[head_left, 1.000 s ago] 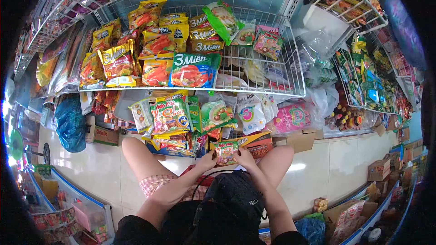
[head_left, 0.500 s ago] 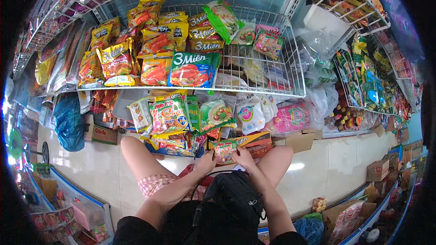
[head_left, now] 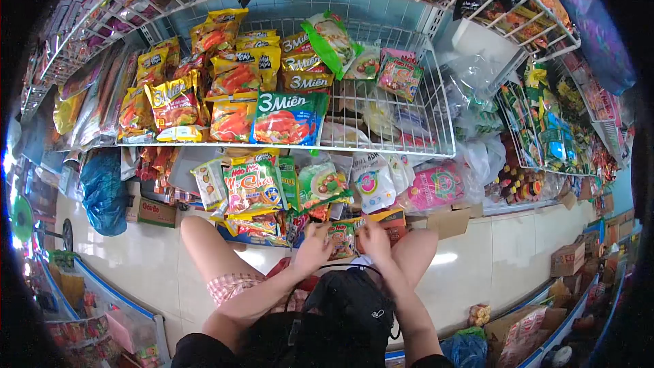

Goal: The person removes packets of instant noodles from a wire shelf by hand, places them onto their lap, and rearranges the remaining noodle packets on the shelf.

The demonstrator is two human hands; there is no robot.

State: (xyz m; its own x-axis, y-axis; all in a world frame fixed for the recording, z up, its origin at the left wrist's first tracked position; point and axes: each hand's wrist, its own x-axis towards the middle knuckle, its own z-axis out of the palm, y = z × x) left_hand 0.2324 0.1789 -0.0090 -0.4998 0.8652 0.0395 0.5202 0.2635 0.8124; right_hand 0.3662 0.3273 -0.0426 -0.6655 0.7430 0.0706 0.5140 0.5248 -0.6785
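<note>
A pink-and-green packet of instant noodles (head_left: pixel 342 240) is between my hands, in front of my lap. My left hand (head_left: pixel 314 248) has its fingers closed at the packet's left edge. At the right edge, the curled fingers of my right hand (head_left: pixel 374 240) grip it too; both sets of fingertips are slightly blurred. Just behind the packet is an orange-and-black carton (head_left: pixel 393 223). To the left of it, a yellow-and-red bundle of noodle packets (head_left: pixel 253 187) stands beside a green packet with a bowl picture (head_left: pixel 321 184).
A white wire shelf (head_left: pixel 286 146) overhangs the floor goods, holding yellow noodle packets (head_left: pixel 176 105) and a blue-green packet (head_left: pixel 289 118). A pink package (head_left: pixel 436 182) and an open cardboard flap (head_left: pixel 448 223) are at right. A blue plastic bag (head_left: pixel 103 187) hangs at left.
My hands and the packet sit slightly lower in view, and my hands are a little farther apart. The camera view has shifted slightly.
</note>
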